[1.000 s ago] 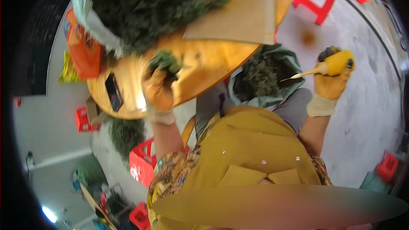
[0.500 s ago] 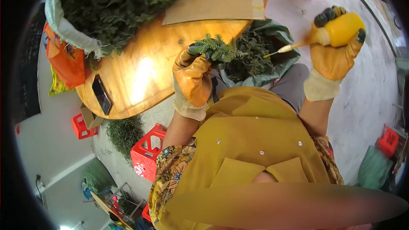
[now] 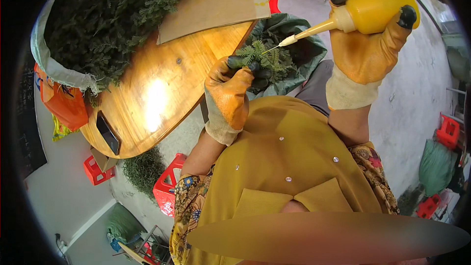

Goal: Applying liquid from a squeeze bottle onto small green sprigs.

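Note:
In an orange-palmed work glove, my left hand [image 3: 230, 91] pinches a small green fir sprig [image 3: 255, 53] between dark-stained fingertips. My right hand [image 3: 365, 49], gloved the same way, is wrapped round a yellow squeeze bottle [image 3: 380, 10]. The bottle is tilted, its long spout pointing down to the left. A thin needle tip [image 3: 271, 49] at the spout's end reaches the sprig; whether it touches cannot be made out. Below and behind the sprig, an open green sack [image 3: 311, 49] holds more dark sprigs, partly hidden by my left hand.
A wooden table [image 3: 191, 76] bears a flat cardboard sheet [image 3: 216, 7], a phone [image 3: 108, 132] and a big white sack [image 3: 41, 51] full of greenery. An orange bag [image 3: 64, 105] hangs by its edge. A red stool [image 3: 168, 186] and a pile of greenery [image 3: 143, 168] are on the floor.
The yellow bottle has moved left, bringing its needle tip from beside the sprig to the sprig itself. My view has shifted, and both hands keep their hold.

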A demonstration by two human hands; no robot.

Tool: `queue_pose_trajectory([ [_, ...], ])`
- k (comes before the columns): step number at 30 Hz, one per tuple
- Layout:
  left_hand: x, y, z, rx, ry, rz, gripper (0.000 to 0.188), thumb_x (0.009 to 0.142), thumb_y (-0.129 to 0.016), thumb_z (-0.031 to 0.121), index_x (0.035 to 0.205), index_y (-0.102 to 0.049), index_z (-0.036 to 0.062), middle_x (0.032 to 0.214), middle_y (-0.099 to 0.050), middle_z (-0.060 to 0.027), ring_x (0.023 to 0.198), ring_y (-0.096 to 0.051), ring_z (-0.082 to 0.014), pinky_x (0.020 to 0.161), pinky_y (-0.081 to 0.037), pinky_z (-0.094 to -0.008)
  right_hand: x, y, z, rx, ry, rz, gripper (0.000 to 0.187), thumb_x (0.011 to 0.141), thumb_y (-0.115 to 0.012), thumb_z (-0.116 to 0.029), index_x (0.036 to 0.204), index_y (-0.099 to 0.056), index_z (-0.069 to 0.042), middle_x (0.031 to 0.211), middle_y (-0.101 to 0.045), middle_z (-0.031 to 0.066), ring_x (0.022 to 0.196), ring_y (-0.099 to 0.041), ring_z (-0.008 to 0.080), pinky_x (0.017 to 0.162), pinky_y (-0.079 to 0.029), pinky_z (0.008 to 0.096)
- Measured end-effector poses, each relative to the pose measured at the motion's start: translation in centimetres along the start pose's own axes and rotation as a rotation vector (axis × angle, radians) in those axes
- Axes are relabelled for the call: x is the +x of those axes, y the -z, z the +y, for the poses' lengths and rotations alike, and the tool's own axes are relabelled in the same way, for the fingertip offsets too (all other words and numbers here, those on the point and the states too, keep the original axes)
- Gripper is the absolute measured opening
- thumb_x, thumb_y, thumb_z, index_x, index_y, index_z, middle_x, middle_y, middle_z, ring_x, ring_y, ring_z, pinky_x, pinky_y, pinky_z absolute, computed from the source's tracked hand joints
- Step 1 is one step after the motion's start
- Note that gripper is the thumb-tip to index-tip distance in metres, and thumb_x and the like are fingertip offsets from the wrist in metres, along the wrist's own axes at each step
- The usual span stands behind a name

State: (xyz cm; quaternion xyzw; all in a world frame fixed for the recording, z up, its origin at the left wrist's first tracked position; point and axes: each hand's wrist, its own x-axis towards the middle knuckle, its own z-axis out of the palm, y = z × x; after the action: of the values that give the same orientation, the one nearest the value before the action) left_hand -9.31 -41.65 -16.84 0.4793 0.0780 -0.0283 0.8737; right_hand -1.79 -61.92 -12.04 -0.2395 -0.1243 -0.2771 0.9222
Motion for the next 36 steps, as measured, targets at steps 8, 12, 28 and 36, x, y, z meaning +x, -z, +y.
queue_pose_trajectory([
  [8, -0.2, -0.6, -0.2, 0.065, -0.01, 0.009, 0.013, 0.092, -0.062, -0.004, 0.102, -0.069, 0.0011, 0.092, -0.071, -0.0038, 0.073, -0.062, -0.0097, 0.068, -0.051, -0.0242, -0.5, 0.1, 1.2, -0.024, 0.109, -0.158, 0.054, 0.096, -0.07, -0.036, 0.144, -0.055, -0.017, 0.141, -0.059, 0.009, 0.111, -0.062, 0.0291, 0.085, -0.052, 0.0471],
  [12, -0.2, -0.7, -0.3, 0.091, -0.01, 0.0, 0.014, 0.092, -0.061, -0.004, 0.102, -0.069, 0.0021, 0.092, -0.071, -0.0032, 0.073, -0.06, -0.0089, 0.067, -0.049, -0.0233, -0.5, 0.1, 1.2, 0.037, 0.053, -0.122, 0.055, 0.096, -0.07, -0.036, 0.144, -0.054, -0.017, 0.14, -0.06, 0.0095, 0.111, -0.062, 0.0283, 0.085, -0.053, 0.0467],
  [28, 0.5, 0.2, -0.3, -0.036, 0.081, -0.036, 0.01, 0.096, -0.062, 0.002, 0.104, -0.067, 0.0034, 0.103, -0.073, -0.0078, 0.091, -0.072, -0.0174, 0.081, -0.062, -0.0343, -1.0, 0.6, 1.3, -0.076, 0.072, -0.043, 0.058, 0.095, -0.07, -0.037, 0.146, -0.052, -0.015, 0.14, -0.059, 0.0145, 0.109, -0.063, 0.0301, 0.085, -0.055, 0.046],
  [36, 0.6, 0.4, -0.5, -0.086, 0.074, -0.025, 0.01, 0.099, -0.065, 0.008, 0.108, -0.066, 0.0036, 0.106, -0.073, -0.0081, 0.093, -0.072, -0.0174, 0.082, -0.061, -0.0331, -1.2, 0.7, 1.0, 0.001, 0.044, -0.142, 0.068, 0.096, -0.07, -0.039, 0.155, -0.044, -0.016, 0.141, -0.058, 0.0148, 0.11, -0.062, 0.0301, 0.087, -0.055, 0.0462],
])
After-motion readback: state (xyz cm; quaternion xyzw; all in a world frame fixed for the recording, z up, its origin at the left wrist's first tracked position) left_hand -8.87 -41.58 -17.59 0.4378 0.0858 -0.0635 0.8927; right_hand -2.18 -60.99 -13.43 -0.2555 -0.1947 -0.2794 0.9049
